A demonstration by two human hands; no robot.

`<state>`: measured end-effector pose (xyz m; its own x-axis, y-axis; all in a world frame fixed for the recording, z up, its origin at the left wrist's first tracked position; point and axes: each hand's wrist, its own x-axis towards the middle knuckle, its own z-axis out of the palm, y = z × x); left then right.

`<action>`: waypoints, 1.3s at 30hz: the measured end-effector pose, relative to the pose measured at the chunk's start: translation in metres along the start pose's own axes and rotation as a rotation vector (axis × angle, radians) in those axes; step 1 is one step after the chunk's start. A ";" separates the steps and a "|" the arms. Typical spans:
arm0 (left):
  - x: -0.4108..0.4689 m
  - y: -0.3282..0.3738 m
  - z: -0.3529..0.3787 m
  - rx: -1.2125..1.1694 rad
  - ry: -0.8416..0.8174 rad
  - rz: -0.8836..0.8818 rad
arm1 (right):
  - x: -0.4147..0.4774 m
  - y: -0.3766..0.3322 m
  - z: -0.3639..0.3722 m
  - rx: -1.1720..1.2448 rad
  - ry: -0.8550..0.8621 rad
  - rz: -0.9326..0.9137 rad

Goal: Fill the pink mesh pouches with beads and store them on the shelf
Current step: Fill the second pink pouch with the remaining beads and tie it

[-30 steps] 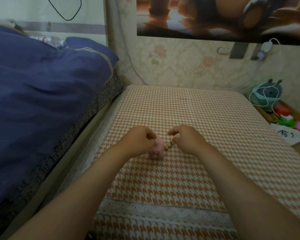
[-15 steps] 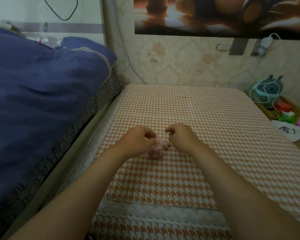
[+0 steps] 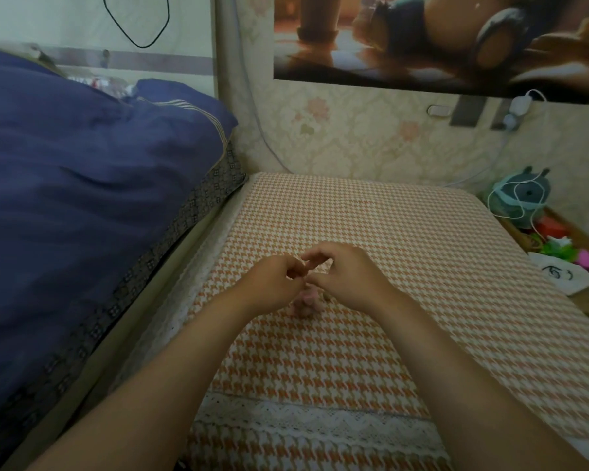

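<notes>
A small pink mesh pouch [image 3: 305, 300] lies crumpled on the houndstooth cloth, mostly hidden under my hands. My left hand [image 3: 274, 283] pinches the pouch's top with curled fingers. My right hand [image 3: 346, 277] is pressed up against the left one. Its thumb and forefinger are curled in a pinch right at the pouch's mouth, on what looks like a small bead. One brownish bead [image 3: 325, 296] peeks out on the cloth beside the pouch. Any others are covered by my right hand.
The orange-and-white cloth covers a low table [image 3: 405, 334] with a lace hem at the front. A bed with a dark blue quilt [image 3: 82, 198] runs along the left. At the right edge are a teal plush toy [image 3: 521, 198], a white cable and small colourful items.
My right hand has shifted left from the beads to meet my left hand over the pouch. The left hand has kept hold of the pouch.
</notes>
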<state>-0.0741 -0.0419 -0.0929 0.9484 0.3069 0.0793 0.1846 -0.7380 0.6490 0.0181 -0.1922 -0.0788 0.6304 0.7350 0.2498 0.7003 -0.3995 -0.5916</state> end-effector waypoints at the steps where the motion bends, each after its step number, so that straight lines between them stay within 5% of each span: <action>1: 0.000 -0.001 0.000 0.000 -0.004 0.004 | 0.000 0.000 -0.001 -0.021 0.006 0.000; 17: 0.011 0.012 0.007 -0.126 0.101 -0.018 | -0.010 0.008 -0.025 -0.175 -0.136 0.137; 28: 0.034 0.000 0.038 0.260 -0.020 -0.055 | -0.028 0.033 -0.045 -0.164 -0.149 0.182; 39: 0.039 0.003 0.050 0.201 0.036 -0.031 | -0.027 0.037 -0.045 -0.111 -0.143 0.185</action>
<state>-0.0237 -0.0622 -0.1262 0.9325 0.3497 0.0906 0.2646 -0.8319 0.4877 0.0428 -0.2516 -0.0728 0.7028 0.7108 0.0300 0.6153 -0.5861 -0.5272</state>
